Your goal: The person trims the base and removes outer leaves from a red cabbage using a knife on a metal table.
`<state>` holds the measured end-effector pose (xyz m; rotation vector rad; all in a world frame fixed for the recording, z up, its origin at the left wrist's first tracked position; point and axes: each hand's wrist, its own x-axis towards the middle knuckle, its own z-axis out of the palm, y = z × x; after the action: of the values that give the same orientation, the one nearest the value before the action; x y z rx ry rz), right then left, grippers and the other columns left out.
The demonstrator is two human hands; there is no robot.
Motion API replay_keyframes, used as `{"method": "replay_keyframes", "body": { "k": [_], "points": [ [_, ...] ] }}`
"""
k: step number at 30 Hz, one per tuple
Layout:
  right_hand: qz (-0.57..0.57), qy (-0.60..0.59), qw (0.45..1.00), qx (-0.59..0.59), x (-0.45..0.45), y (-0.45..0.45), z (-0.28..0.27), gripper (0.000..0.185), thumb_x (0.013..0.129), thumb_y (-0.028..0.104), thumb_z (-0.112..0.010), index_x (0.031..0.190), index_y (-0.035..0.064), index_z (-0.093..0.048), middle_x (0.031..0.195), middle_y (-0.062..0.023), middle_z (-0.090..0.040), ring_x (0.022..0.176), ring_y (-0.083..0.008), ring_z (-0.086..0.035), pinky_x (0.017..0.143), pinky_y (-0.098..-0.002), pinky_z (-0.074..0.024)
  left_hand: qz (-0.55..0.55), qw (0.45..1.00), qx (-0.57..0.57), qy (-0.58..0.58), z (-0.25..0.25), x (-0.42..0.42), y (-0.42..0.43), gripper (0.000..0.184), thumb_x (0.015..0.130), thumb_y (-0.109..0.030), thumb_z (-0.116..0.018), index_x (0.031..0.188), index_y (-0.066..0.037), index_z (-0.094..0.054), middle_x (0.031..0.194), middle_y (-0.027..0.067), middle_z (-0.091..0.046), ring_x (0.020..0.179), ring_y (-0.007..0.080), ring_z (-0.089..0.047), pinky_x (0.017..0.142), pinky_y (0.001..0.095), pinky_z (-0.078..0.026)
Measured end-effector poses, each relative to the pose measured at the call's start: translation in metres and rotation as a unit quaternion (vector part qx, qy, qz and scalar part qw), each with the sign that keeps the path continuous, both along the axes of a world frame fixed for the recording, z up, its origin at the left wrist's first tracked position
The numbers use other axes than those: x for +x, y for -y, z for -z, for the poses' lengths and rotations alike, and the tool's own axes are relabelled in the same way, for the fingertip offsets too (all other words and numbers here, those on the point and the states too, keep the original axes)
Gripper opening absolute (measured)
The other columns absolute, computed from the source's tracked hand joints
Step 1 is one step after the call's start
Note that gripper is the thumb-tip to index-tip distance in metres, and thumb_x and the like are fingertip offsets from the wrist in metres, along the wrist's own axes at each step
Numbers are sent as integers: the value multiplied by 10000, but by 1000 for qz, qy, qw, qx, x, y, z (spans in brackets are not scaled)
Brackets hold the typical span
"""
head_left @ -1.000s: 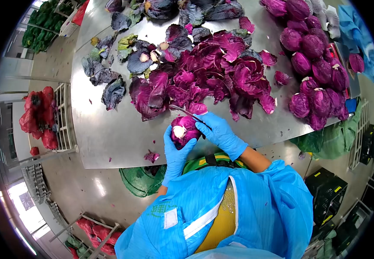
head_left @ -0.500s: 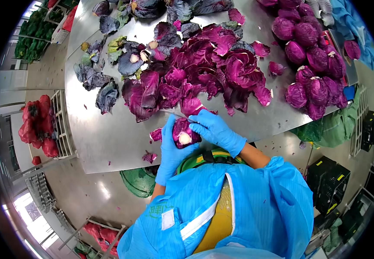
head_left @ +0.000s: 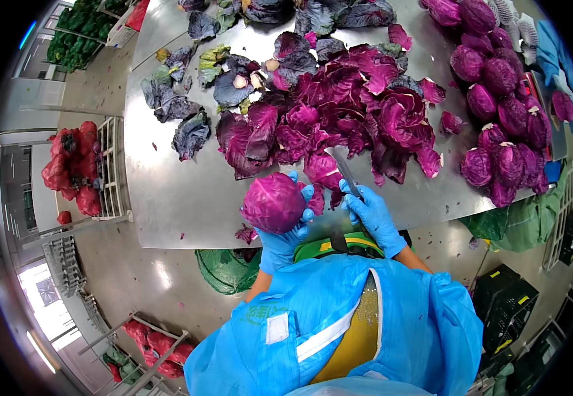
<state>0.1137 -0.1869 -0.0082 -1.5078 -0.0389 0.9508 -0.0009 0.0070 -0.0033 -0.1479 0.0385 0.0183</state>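
A round red cabbage [head_left: 273,203] with a smooth purple surface rests in my left hand [head_left: 285,245], the gloved fingers wrapped round its right side and underside. My right hand [head_left: 373,218], also in a blue glove, is closed on a knife [head_left: 344,170] whose blade points up and to the left, apart from the cabbage. Just beyond both hands spreads a pile of loose purple leaves [head_left: 326,105]. Small leaf scraps [head_left: 248,233] lie by the table edge near my left hand.
On the steel table [head_left: 174,198], whole red cabbages [head_left: 501,119] are heaped at the right. Dark outer leaves [head_left: 190,135] lie at the left and back. A green bag [head_left: 227,270] sits below the front edge. Black crates [head_left: 504,300] stand at the lower right, red sacks [head_left: 71,165] at left.
The cabbage has been turned, so its pale stem end no longer shows, and sits higher in my left hand. My right hand has drawn away to the right with the knife. The view has shifted.
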Motion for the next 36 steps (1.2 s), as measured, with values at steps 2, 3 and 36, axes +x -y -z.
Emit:
{"method": "replay_keyframes", "body": {
  "k": [2, 3, 36],
  "points": [
    [0, -3, 1000, 10, -3, 0, -3, 354, 952, 284, -596, 1231, 65, -592, 805, -6, -596, 618, -60, -520, 573, -214, -453, -3, 999, -51, 5, 0, -2, 3, 753, 922, -585, -456, 1528, -228, -186, 1486, 190, -351, 1098, 365, -556, 763, 473, -528],
    [2, -7, 1000, 16, -3, -1, -4, 355, 953, 275, -594, 1237, 63, -587, 808, -6, -594, 619, -59, -518, 576, -213, -453, -3, 998, -62, 4, -1, -2, 4, 757, 921, -586, -460, 1528, -228, -186, 1490, 186, -347, 1101, 369, -555, 772, 477, -520],
    [-156, 551, 808, -138, -8, -36, -10, 154, 867, 227, -578, 834, 82, -537, 714, -127, -586, 565, -306, -616, 481, -425, -503, -59, 422, 861, -279, 13, 15, 9, 1040, 585, -162, -877, 1439, -17, -301, 1290, 154, -464, 1154, 245, -525, 980, 372, -459]
  ]
}}
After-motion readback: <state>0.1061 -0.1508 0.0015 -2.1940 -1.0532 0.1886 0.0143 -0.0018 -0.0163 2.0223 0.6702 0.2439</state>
